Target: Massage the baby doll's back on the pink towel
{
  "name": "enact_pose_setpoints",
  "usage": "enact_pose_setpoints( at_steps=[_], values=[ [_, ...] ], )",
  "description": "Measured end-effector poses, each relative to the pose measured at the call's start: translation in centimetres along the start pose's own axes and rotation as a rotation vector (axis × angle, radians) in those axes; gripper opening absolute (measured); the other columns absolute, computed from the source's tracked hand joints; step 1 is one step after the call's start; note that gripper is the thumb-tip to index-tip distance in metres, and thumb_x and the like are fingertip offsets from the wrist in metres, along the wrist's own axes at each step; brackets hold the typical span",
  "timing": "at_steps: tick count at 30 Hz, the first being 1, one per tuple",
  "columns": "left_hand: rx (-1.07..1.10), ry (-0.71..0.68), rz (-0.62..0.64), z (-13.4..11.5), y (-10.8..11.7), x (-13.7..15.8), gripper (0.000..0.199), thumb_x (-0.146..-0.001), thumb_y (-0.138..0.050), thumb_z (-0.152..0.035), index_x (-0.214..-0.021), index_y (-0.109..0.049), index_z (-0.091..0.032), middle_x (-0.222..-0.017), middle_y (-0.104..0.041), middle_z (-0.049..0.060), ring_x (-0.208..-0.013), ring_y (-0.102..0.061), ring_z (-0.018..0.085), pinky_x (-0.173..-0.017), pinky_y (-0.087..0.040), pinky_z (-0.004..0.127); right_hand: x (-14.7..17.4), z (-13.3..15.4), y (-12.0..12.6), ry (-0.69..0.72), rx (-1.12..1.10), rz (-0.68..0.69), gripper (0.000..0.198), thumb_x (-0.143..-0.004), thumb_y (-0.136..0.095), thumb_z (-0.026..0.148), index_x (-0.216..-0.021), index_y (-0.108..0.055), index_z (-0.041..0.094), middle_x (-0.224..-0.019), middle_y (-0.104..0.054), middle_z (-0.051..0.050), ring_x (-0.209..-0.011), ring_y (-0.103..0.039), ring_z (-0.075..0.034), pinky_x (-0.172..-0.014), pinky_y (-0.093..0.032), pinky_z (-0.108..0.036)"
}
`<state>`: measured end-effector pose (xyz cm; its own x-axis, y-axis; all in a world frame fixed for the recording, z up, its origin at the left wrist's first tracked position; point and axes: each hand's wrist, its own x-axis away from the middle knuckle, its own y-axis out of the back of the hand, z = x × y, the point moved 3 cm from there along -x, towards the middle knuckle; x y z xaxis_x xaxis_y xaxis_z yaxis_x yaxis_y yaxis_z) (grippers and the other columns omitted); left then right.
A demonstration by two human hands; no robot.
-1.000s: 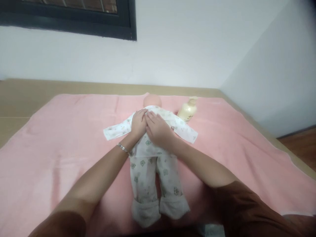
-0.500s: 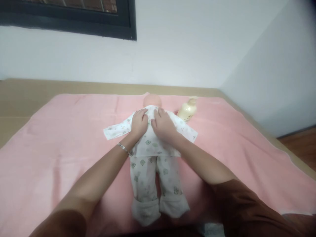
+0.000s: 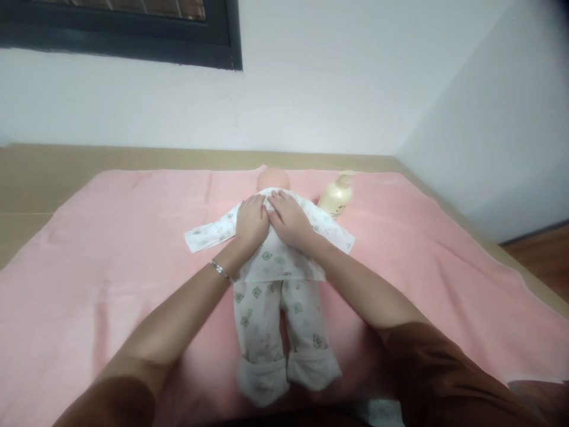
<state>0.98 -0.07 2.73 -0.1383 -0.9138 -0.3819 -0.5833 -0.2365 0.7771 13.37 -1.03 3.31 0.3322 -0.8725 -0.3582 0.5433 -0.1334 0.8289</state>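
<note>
A baby doll (image 3: pixel 284 267) in a white top and trousers with small green prints lies on a pink blanket (image 3: pixel 146 261), its bald head at the far end and its feet towards me. My left hand (image 3: pixel 252 222) rests flat on the upper left of the doll's torso, fingers stretched out. Beside it, my right hand (image 3: pixel 288 219) lies flat on the upper torso, its fingers extended towards the doll's neck. The two hands touch or nearly touch at the thumbs. Neither one grips anything. The doll's face does not show.
A cream pump bottle (image 3: pixel 336 196) stands on the blanket to the right of the doll's head. Behind the blanket runs a tan board edge (image 3: pixel 200 159) against a white wall (image 3: pixel 333 89). A dark window frame (image 3: pixel 133 44) is at the upper left.
My right hand has slid to the left across the doll's upper torso, closing the gap to my left hand. My left hand has stayed nearly in place.
</note>
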Motion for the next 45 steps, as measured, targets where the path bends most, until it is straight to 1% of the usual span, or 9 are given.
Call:
enact_pose_setpoints(
  at_steps=[5,9,13,18,23,33,38,41,45],
  values=[
    [-0.229,-0.09,0.0,-2.8,0.3,1.8,0.043,-0.098,-0.032,-0.019,-0.13,-0.06,-0.011,-0.142,-0.06,0.017,-0.135,-0.052,0.034,-0.118,-0.035,0.054,-0.7,-1.8,0.4,-0.156,0.025,-0.014,0.056,-0.1,-0.036,0.031,-0.147,-0.047,0.003,-0.157,-0.046,-0.02,-0.15,-0.039,-0.032,-0.125,-0.03,-0.05],
    [-0.206,-0.082,0.01,-3.1,0.4,1.9,0.044,-0.096,-0.037,-0.019,-0.133,-0.059,-0.012,-0.144,-0.058,0.016,-0.136,-0.052,0.032,-0.117,-0.038,0.048,-0.6,-1.4,1.1,-0.214,0.125,0.046,0.057,-0.102,-0.031,0.03,-0.148,-0.044,0.0,-0.156,-0.046,-0.023,-0.148,-0.04,-0.034,-0.122,-0.033,-0.052],
    [-0.101,0.049,0.055,-1.1,0.7,0.4,0.049,-0.095,-0.041,-0.026,-0.138,-0.056,-0.009,-0.146,-0.057,0.018,-0.137,-0.051,0.031,-0.118,-0.038,0.045,0.8,1.1,1.2,-0.143,0.281,0.113,0.057,-0.102,-0.03,0.025,-0.15,-0.041,-0.003,-0.156,-0.043,-0.026,-0.148,-0.039,-0.038,-0.122,-0.031,-0.053],
    [-0.06,0.111,0.07,0.6,1.0,-0.8,0.042,-0.095,-0.038,-0.03,-0.12,-0.066,-0.011,-0.124,-0.07,0.017,-0.119,-0.062,0.031,-0.107,-0.048,0.044,2.3,3.6,0.5,0.025,0.342,0.135,0.058,-0.1,-0.032,0.021,-0.152,-0.038,-0.005,-0.159,-0.038,-0.027,-0.153,-0.029,-0.039,-0.124,-0.027,-0.055],
    [-0.219,0.04,0.07,-0.7,1.1,-0.2,0.044,-0.097,-0.032,-0.023,-0.123,-0.063,-0.008,-0.12,-0.069,0.019,-0.119,-0.062,0.032,-0.107,-0.047,0.046,0.9,1.5,0.8,0.032,0.188,0.135,0.056,-0.097,-0.034,0.02,-0.149,-0.046,0.002,-0.161,-0.039,-0.021,-0.153,-0.03,-0.036,-0.126,-0.027,-0.053],
    [-0.294,-0.134,0.029,-3.1,0.0,2.4,0.052,-0.098,-0.034,-0.021,-0.142,-0.048,0.002,-0.149,-0.051,0.026,-0.144,-0.044,0.035,-0.122,-0.031,0.05,-0.7,-1.9,1.6,-0.254,0.14,0.122,0.067,-0.102,-0.032,0.039,-0.155,-0.032,-0.001,-0.164,-0.031,-0.024,-0.154,-0.03,-0.033,-0.126,-0.026,-0.046],
    [-0.167,0.001,0.148,-1.4,1.0,0.1,0.04,-0.095,-0.035,-0.021,-0.121,-0.061,-0.006,-0.132,-0.065,0.02,-0.127,-0.057,0.031,-0.113,-0.043,0.045,0.3,0.1,1.5,-0.209,0.321,0.106,0.062,-0.102,-0.029,0.033,-0.149,-0.041,-0.006,-0.151,-0.049,-0.028,-0.143,-0.045,-0.036,-0.12,-0.032,-0.049],
    [-0.082,0.071,0.163,-0.2,1.5,-0.9,0.034,-0.096,-0.032,-0.025,-0.101,-0.065,-0.015,-0.115,-0.071,0.015,-0.108,-0.064,0.028,-0.101,-0.05,0.043,1.6,1.8,1.3,-0.127,0.415,0.117,0.062,-0.103,-0.028,0.03,-0.148,-0.04,-0.011,-0.15,-0.049,-0.031,-0.144,-0.044,-0.038,-0.12,-0.032,-0.05],
    [-0.066,0.06,0.139,0.2,1.5,-1.2,0.034,-0.097,-0.031,-0.027,-0.1,-0.064,-0.017,-0.111,-0.071,0.014,-0.103,-0.064,0.028,-0.097,-0.051,0.042,2.7,3.3,1.2,-0.016,0.458,0.144,0.059,-0.102,-0.025,0.024,-0.146,-0.042,-0.012,-0.15,-0.048,-0.033,-0.145,-0.043,-0.038,-0.12,-0.033,-0.05]
  ],
)
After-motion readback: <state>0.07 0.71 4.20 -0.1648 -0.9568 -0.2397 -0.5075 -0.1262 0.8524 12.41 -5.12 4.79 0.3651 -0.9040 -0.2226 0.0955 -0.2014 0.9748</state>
